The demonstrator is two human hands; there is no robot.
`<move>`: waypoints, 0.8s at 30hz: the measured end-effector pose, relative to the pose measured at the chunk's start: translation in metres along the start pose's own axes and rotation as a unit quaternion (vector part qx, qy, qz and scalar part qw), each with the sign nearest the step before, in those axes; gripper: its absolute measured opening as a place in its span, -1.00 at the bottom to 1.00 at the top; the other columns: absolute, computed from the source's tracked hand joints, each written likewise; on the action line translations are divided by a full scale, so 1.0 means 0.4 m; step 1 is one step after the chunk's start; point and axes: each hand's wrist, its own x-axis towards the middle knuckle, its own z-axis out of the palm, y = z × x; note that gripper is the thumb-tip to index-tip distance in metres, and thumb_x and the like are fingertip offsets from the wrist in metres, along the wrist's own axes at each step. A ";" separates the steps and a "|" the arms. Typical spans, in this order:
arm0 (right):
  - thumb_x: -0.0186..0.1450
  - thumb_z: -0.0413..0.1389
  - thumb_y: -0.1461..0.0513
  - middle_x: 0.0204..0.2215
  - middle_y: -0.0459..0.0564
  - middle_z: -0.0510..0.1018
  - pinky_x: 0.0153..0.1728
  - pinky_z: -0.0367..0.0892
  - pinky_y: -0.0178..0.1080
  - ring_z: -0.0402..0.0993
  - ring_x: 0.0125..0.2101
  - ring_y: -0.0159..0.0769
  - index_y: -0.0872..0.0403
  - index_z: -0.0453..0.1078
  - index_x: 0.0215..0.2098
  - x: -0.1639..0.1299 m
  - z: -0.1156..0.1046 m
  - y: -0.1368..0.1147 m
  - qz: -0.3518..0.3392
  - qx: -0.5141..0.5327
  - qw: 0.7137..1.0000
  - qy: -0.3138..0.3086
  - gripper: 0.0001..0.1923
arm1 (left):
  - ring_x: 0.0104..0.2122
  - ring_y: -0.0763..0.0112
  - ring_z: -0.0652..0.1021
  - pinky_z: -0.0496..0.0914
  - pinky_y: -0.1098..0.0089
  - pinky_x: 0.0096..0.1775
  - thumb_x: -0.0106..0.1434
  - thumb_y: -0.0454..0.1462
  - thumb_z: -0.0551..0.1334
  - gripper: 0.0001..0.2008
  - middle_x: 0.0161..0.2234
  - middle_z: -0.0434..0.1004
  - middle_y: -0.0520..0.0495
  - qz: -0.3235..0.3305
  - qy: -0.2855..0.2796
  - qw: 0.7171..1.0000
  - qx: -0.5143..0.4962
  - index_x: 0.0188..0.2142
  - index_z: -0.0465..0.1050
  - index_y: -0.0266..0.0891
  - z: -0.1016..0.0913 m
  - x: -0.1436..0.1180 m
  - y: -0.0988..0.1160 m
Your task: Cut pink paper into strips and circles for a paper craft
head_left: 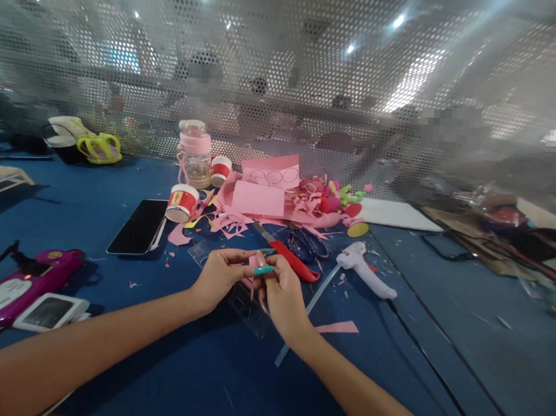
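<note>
Over the middle of the table, my left hand (218, 276) and my right hand (283, 293) meet fingertip to fingertip. Between their fingers is a small piece of pink paper (256, 260), pinched from both sides; its exact shape is partly covered by the fingers. Just beyond my right hand lies a red-handled knife (296, 261) with its blade pointing back and left. Dark blue scissors (308, 244) rest behind it. To the right is a white glue gun (368, 273) with a long clear glue stick (309, 310) running toward me. A pink paper strip (337, 327) lies near my right wrist.
Pink paper sheets (258, 198) and scraps are heaped at the back, beside colourful craft pieces (337, 199). Paper cups (182, 203), a pink-lidded bottle (194, 156) and a tablet-like black phone (140, 227) stand or lie left. A purple device (28, 287) is far left. The glue gun's cord (433, 368) crosses the right.
</note>
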 end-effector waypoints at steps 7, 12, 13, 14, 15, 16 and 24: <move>0.20 0.03 0.09 -0.75 -0.27 0.29 -0.89 0.01 -0.49 0.10 -0.86 -0.58 0.05 0.14 -0.48 -0.005 0.005 -0.002 -0.001 -0.011 1.000 0.024 -0.77 | -0.66 0.45 0.48 0.39 0.46 -0.58 -0.15 -0.23 0.42 -0.65 -0.64 0.53 0.01 -0.004 -0.003 1.000 0.007 -0.33 0.55 -0.35 0.006 -0.005 0.005; 0.17 0.06 0.07 -0.76 -0.27 0.30 -0.89 0.04 -0.50 0.13 -0.86 -0.57 0.04 0.11 -0.50 -0.003 0.001 -0.004 0.002 -0.004 1.000 0.023 -0.73 | -0.63 0.46 0.50 0.41 0.47 -0.51 -0.12 -0.24 0.41 -0.68 -0.61 0.55 -0.01 0.009 -0.005 1.000 0.020 -0.33 0.56 -0.35 0.002 -0.003 0.004; 0.16 0.07 0.05 -0.77 -0.28 0.30 -0.90 0.03 -0.50 0.11 -0.87 -0.58 0.04 0.11 -0.50 0.000 -0.001 -0.004 0.008 0.002 1.000 0.014 -0.71 | -0.63 0.47 0.51 0.42 0.47 -0.50 -0.12 -0.25 0.41 -0.68 -0.59 0.56 -0.02 0.010 -0.001 1.000 0.023 -0.34 0.56 -0.35 0.001 -0.002 0.004; 0.15 0.08 0.04 -0.78 -0.28 0.31 -0.90 0.02 -0.50 0.10 -0.87 -0.58 0.04 0.11 -0.51 0.004 -0.004 -0.002 0.014 0.008 1.000 0.004 -0.70 | -0.62 0.47 0.51 0.42 0.47 -0.50 -0.13 -0.25 0.42 -0.69 -0.56 0.58 -0.03 0.011 0.002 1.000 0.024 -0.35 0.56 -0.35 0.001 -0.001 0.004; 0.14 0.09 0.02 -0.79 -0.28 0.31 -0.90 0.01 -0.50 0.09 -0.88 -0.58 0.04 0.11 -0.51 0.009 -0.008 -0.001 0.020 0.012 1.000 -0.008 -0.68 | -0.62 0.47 0.51 0.43 0.47 -0.51 -0.14 -0.25 0.42 -0.69 -0.53 0.59 -0.04 0.012 0.003 1.000 0.026 -0.36 0.56 -0.36 0.000 0.000 0.004; 0.13 0.10 0.01 -0.80 -0.28 0.31 -0.90 -0.01 -0.50 0.08 -0.88 -0.58 0.04 0.10 -0.52 0.013 -0.011 0.001 0.025 0.018 0.999 -0.020 -0.66 | -0.61 0.47 0.51 0.43 0.47 -0.51 -0.15 -0.25 0.42 -0.69 -0.50 0.60 -0.05 0.013 0.003 1.000 0.027 -0.37 0.55 -0.36 -0.001 0.001 0.005; 0.01 0.21 -0.02 -0.85 -0.28 0.31 -0.88 -0.06 -0.49 0.08 -0.90 -0.57 0.08 0.22 -0.47 0.038 -0.032 0.007 0.075 0.089 0.985 -0.127 -0.61 | -0.55 0.43 0.53 0.46 0.44 -0.48 -0.16 -0.22 0.42 -0.71 -0.41 0.61 -0.05 0.025 -0.021 0.999 0.042 -0.40 0.56 -0.30 -0.010 0.004 0.013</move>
